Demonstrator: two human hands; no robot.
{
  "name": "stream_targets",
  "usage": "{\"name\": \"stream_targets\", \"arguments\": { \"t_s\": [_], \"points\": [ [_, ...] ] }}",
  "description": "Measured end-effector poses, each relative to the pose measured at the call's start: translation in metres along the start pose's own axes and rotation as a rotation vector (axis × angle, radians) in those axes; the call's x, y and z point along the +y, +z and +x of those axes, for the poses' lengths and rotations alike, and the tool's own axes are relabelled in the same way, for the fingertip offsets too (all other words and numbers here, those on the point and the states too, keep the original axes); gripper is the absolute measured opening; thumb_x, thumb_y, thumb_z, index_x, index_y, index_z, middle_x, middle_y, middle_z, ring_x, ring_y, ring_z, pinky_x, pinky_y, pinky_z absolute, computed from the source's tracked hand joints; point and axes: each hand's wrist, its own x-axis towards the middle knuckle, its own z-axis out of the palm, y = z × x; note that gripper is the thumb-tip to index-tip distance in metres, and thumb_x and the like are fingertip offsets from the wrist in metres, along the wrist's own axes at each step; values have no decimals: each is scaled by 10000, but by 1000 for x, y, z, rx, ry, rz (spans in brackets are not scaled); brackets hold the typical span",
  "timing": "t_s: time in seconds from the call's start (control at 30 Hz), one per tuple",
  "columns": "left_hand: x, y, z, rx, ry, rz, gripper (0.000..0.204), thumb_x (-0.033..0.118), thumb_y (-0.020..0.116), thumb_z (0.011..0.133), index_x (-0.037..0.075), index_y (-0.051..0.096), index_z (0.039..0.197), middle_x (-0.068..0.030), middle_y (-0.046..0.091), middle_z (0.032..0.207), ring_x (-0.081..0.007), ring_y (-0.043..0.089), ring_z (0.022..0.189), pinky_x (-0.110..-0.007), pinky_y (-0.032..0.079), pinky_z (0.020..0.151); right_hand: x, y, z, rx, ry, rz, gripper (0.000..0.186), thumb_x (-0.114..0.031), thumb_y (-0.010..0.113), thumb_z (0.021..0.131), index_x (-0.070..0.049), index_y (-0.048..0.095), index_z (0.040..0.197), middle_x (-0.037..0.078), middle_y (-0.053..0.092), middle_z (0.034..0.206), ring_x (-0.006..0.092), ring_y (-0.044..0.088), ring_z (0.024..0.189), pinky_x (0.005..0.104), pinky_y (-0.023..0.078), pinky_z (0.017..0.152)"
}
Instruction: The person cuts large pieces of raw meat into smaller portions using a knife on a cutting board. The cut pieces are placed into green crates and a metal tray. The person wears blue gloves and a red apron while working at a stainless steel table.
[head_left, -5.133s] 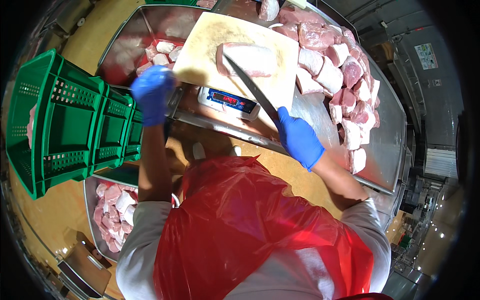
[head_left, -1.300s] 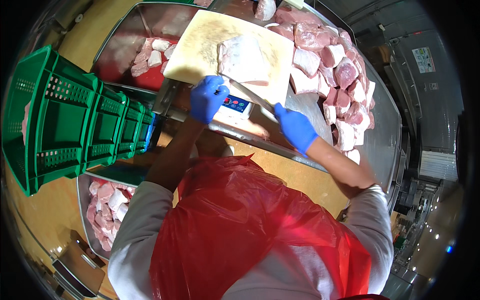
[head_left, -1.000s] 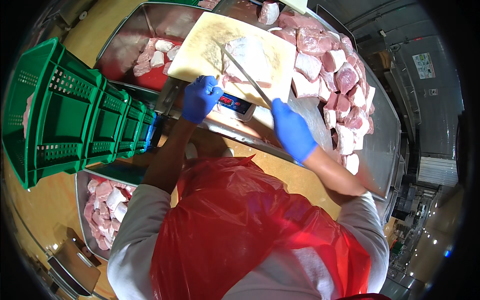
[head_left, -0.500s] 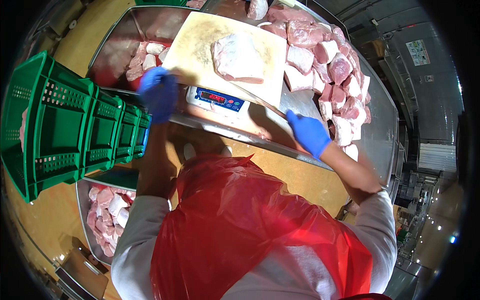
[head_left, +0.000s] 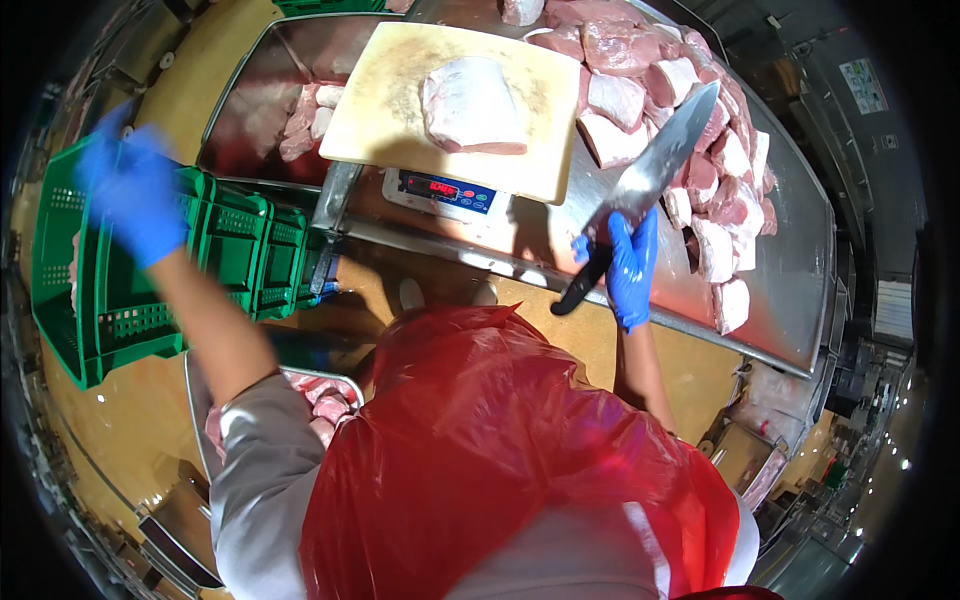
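Observation:
A pale slab of raw meat [head_left: 472, 105] lies on a cream cutting board [head_left: 400, 120] that rests on a digital scale [head_left: 440, 192]. My right hand [head_left: 628, 262], in a blue glove, is shut on a black-handled knife [head_left: 655, 172] with its blade pointing up and away over the steel table. My left hand [head_left: 135, 195], also blue-gloved and blurred, is raised over a green plastic crate [head_left: 240, 270] at the left, fingers apart and holding nothing.
Several cut meat pieces [head_left: 700, 120] are piled along the steel table [head_left: 790, 290] at right. A steel tub [head_left: 265, 100] behind the scale holds more pieces. A tray of meat [head_left: 320, 395] sits low beside my red apron [head_left: 500, 470].
My left hand has swung from the scale's edge out to the left over the green crate. My right hand has lifted the knife upright beside the board.

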Motion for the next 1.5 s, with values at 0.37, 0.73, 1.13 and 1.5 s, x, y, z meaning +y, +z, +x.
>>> {"name": "stream_targets", "arguments": {
  "t_s": [0.37,0.73,1.13,1.5],
  "points": [
    [265,222,-61,-1068,135,-356,1189,502,825,643,25,241,1562,-234,459,1475,-465,399,1371,-484,374,1133,-38,15,22,-73,-13,179,373,-102,529,1004,-64,388,1348,90,593,853,156,606,598,284,490,500],
    [205,153,-174,-341,-322,-826,486,201,868,703,58,594,1078,-126,634,1001,-273,621,838,-386,526,739,15,38,16,-293,-454,-768,249,-123,571,988,-17,511,1206,254,665,963,457,649,801,500,522,674],
    [223,157,-198,-161,-348,-895,173,-6,796,743,42,629,745,-32,649,679,-119,625,600,-264,514,587,-4,127,94,-718,-677,-1146,288,-178,544,961,-121,497,1240,223,643,961,420,668,799,493,543,667],
    [204,121,-190,-261,-411,-730,124,65,698,799,34,645,907,-131,633,833,-290,638,735,-383,525,676,-42,-52,88,-698,-667,-1530,148,-152,546,967,-108,499,1100,175,621,920,389,651,691,493,514,543]
  ]
}}
